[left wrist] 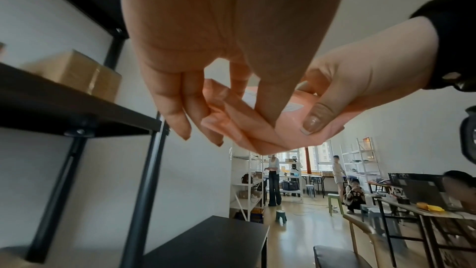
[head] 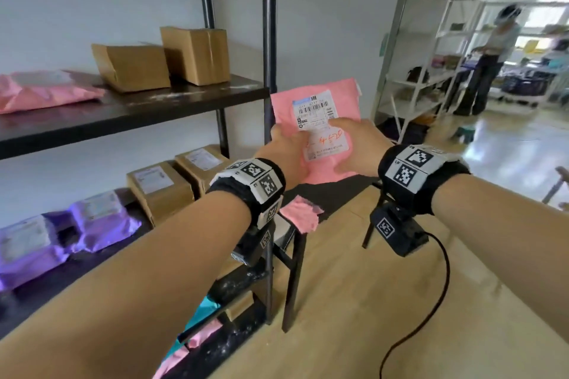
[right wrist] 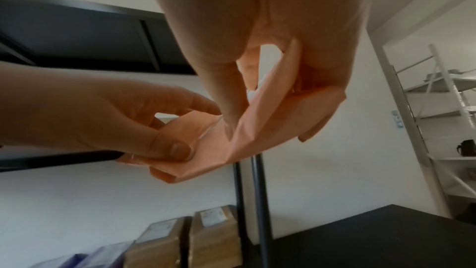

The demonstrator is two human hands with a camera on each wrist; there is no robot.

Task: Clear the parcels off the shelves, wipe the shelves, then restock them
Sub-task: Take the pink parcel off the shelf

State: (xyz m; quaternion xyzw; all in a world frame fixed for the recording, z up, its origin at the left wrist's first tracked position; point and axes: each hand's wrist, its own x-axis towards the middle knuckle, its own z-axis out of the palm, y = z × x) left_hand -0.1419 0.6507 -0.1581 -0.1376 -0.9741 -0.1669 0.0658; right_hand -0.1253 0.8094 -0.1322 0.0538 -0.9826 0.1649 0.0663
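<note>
both hands, left hand (head: 284, 148) and right hand (head: 354, 144), pinch the lower edge of the pink parcel (head: 314, 101), held in the air just right of the upper shelf (head: 184, 101); risk: thin floppy mailer sags or slips from fingertip pinches, or snags the shelf post (head: 269, 24)

This is a parcel storeroom or sorting room. A black shelf rack (head: 132, 108) holds brown boxes (head: 194, 55), pink mailers (head: 46, 92) and purple mailers (head: 98, 221), many with printed shipping labels. White racks (head: 431, 64) stand further along the wall on a glossy floor. The left wrist view shows other people (left wrist: 274, 178), long tables (left wrist: 412, 209) and stools (left wrist: 280, 215).
</note>
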